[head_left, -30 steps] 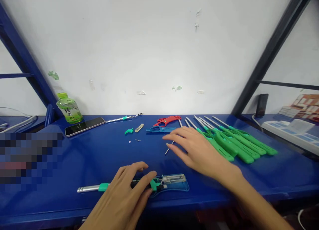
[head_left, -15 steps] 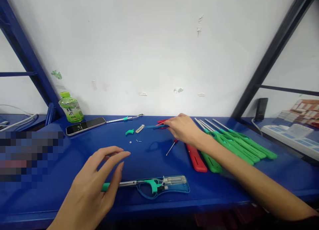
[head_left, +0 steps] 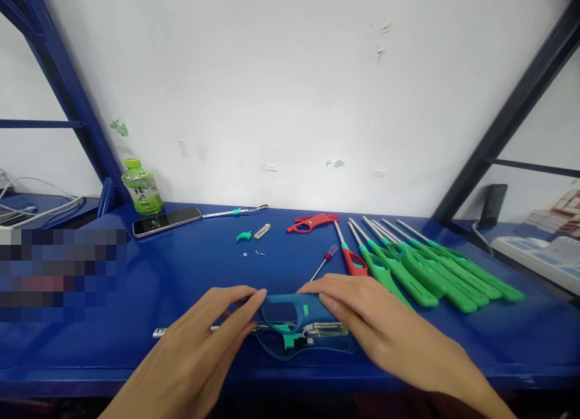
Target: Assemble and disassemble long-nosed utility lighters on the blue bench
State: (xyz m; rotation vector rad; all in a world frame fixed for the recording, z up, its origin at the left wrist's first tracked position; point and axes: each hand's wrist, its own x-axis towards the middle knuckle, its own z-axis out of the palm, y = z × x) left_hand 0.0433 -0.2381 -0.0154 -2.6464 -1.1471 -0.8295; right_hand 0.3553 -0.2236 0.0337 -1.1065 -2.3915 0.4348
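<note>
Between left hand [head_left: 194, 340] and right hand [head_left: 378, 322], a blue plastic handle shell [head_left: 319, 311] bars the gap! Beyond the left, a lane of blue tabletop [head_left: 194, 262] runs up to the flat, black-screened phone [head_left: 167, 222]. Ahead of the right, a slim purple-and-red-handled screwdriver [head_left: 331, 252] intrudes; rightward, long-necked green plastic lighters [head_left: 428, 274] wall off the side.

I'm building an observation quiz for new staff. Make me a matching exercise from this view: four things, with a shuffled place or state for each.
Things
1. upper blue shell half
2. screwdriver
3. phone
4. bottle

Places or states
A. lying flat, face up
B. held between left hand and right hand
C. closed with a yellow-green cap
D. lying with its tip toward the right hand

Pairs: 1-B, 2-D, 3-A, 4-C
</note>
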